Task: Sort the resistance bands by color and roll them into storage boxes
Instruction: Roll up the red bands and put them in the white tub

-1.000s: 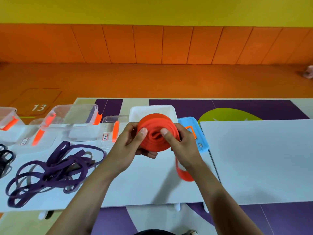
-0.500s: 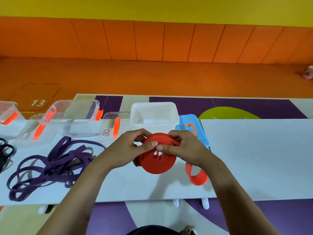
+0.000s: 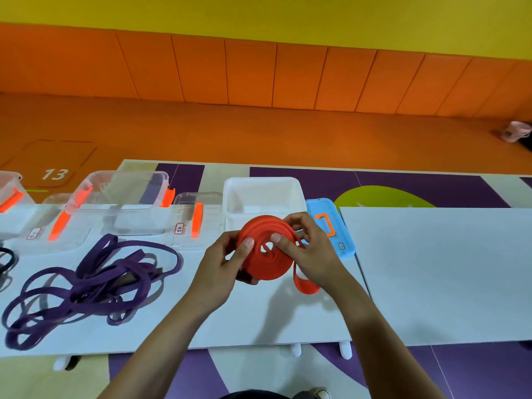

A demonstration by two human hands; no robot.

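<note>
Your thumbs [image 3: 247, 243] have parted since half a second ago, when they met over the middle of the coil [image 3: 267, 264]. They now sit on either side of its centre hole, and the coil has come closer to the box [image 3: 230, 197].

Both hands are curled round the orange coil. Your left hand [image 3: 226, 264] cups its left rim from below, and your right hand [image 3: 309, 250] pinches the right rim. You hold it in the air over the table [image 3: 259, 318], just in front of the box's near wall.

The coil is round, so it has no real long axis. Its flat face tilts up toward you, far rim highest. The loose tail [image 3: 305, 285] leaves the lower right rim and droops toward the near edge.

To finish well, I'd judge you should keep the thumbs pressing the layers flat so they don't spring apart. Feed the tail round with your right hand and lay it edge on edge. Then lower the coil flat into the box.

The purple bands [image 3: 95, 280] lie unsorted toward the left edge. A blue lid [image 3: 342, 243] lies beside the box.
</note>
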